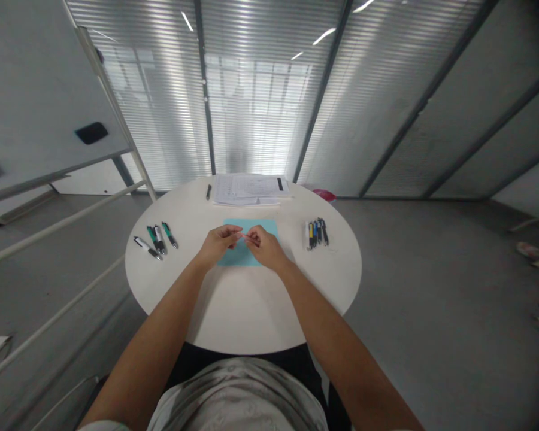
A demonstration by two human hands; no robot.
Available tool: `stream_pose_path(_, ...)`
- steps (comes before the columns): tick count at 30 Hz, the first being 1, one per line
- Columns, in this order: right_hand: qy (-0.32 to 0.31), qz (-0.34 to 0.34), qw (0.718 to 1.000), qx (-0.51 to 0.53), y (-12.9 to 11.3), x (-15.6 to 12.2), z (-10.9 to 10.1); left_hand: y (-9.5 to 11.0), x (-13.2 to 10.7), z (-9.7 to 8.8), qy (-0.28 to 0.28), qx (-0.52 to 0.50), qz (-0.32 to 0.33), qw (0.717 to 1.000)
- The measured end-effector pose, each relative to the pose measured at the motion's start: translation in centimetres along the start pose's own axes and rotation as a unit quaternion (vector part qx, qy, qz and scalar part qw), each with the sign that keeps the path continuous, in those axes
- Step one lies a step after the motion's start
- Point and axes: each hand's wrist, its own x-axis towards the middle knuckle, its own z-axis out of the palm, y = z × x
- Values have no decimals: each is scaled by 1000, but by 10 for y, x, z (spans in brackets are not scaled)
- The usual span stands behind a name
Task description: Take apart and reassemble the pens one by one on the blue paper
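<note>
On the round white table (247, 317), a cluster of click pens (156, 241) lies out to your left and a tighter bunch of pens (317, 233) lies to your right, both well apart from your hands. Near the far rim sit a stack of printed papers (250, 188) and, just beside it, a lone dark pen (208, 191). A pink object (324, 194) shows past the table's far edge.

Your left hand (218, 244) and right hand (263, 246) hover close together over a light blue sheet of paper (269, 229), which lies flat beneath them. Your fingers (251, 238) curl inward, and the right ones seem to pinch a thin pale sliver (245, 237) above the sheet's middle. It is too small to identify, and you cannot tell whether your left fingers grip it too.
</note>
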Motion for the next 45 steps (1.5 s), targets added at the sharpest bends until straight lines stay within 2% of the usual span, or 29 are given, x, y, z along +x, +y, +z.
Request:
stream_pose_path(9, -3, -26, 999, -18, -4, -1, -4, -8, 4, -5, 8, -13, -5, 1000)
stream_pose_path(16, -22, -80, 996, -21, -3, 1, -5, -7, 3, -5, -1, -21, -19, 1000)
stream_pose_path(23, 7, -14, 1000, -8, -1, -1, -2, -8, 3, -5, -7, -26, -14, 1000)
stream_pose_path(28, -1, -23, 1000, -14, -2, -1, -3, -8, 3, -6, -17, -35, -6, 999)
stream_pose_path(35, -14, -49, 998, -38, -9, -1, -6, -7, 4, -5, 0, -14, 5, 1000)
stream_pose_path(42, -6, 8, 1000, -24, -6, -1, -3, -5, 3, -3, 11, -24, 9, 1000)
stream_pose_path(45, 2, 1, 1000, -29, -4, -1, -3, -4, 2, -2, 8, -26, 6, 1000)
